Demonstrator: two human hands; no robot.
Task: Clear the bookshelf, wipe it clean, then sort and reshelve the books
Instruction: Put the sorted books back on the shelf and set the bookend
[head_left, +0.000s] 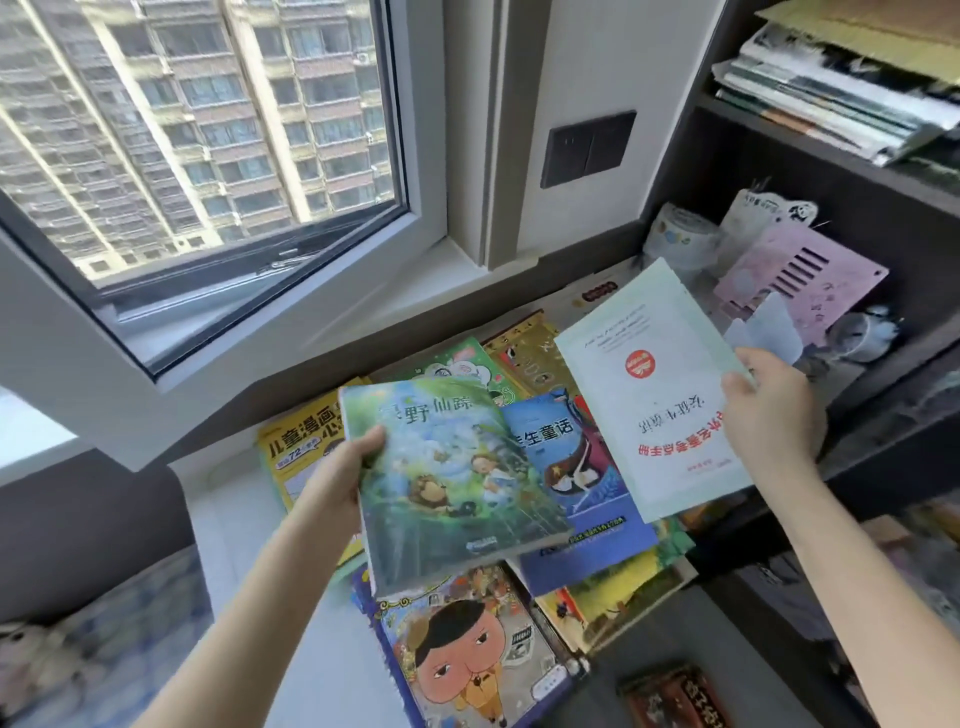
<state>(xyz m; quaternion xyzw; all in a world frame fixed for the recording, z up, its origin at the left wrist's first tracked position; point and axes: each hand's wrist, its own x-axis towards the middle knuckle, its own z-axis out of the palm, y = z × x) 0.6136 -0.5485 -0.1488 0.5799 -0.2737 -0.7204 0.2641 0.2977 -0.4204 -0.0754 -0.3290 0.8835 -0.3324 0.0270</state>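
Our left hand (347, 470) grips the green book (452, 483) by its edge, our right hand (774, 415) pinches the thin booklet (649, 400), both above the spread pile (467, 660) beside the bookshelf (810, 143). That edge grip looks risky: the book could tilt and drop, sliding the pile apart.

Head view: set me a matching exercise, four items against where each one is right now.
Items:
1. green lion book
2. pale booklet with red seal
3. yellow comic book
4. pink slotted board

Places:
a. in a bookshelf compartment
b. held by the left hand
c. lying on the ledge below the window
d. held by the right hand

Pairs: 1-b, 2-d, 3-c, 4-a.
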